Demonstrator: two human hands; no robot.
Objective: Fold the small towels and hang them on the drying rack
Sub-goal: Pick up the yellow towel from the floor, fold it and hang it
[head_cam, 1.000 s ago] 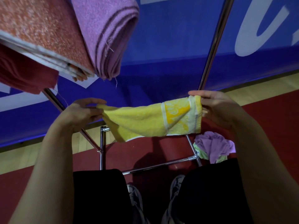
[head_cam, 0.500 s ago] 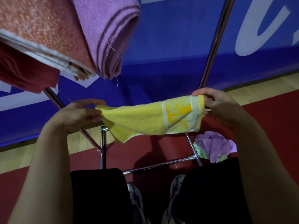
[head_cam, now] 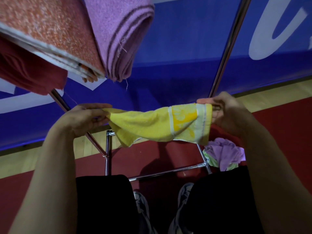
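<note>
So the yellow towel (head_cam: 158, 125) is stretched out pretty much dead center, held in the air between both hands and sagging a bit in the middle. It looks folded over on itself, with a loose corner drooping at about 7 o'clock. The end toward 3 o'clock has a pale band with an orange-yellow pattern on it.

The left hand (head_cam: 87, 118) pinches the plain end at 9 o'clock, thumb on top and fingers curled underneath the cloth. The right hand (head_cam: 226, 114) grips the patterned end at 3 o'clock, thumb along the top edge and fingers wrapped behind the hem.

Behind the towel you can see the rack (head_cam: 226, 48), shiny metal tubes running up toward 1 o'clock and 10 o'clock, plus a low crossbar down near the feet. Up at 11 o'clock there are towels already hanging: a purple towel (head_cam: 118, 36) folded thick, an orange towel (head_cam: 49, 31) just beside it and touching, and a dark red towel (head_cam: 28, 73) under that at 10 o'clock.

On the floor at 4 o'clock sits a crumpled pile (head_cam: 222, 153) of purple and pale green cloth, right next to the rack's foot. Black shorts and grey sneakers (head_cam: 184, 196) at 6 o'clock. A blue banner (head_cam: 177, 48) with white lettering fills the background, red floor (head_cam: 278, 129) below.
</note>
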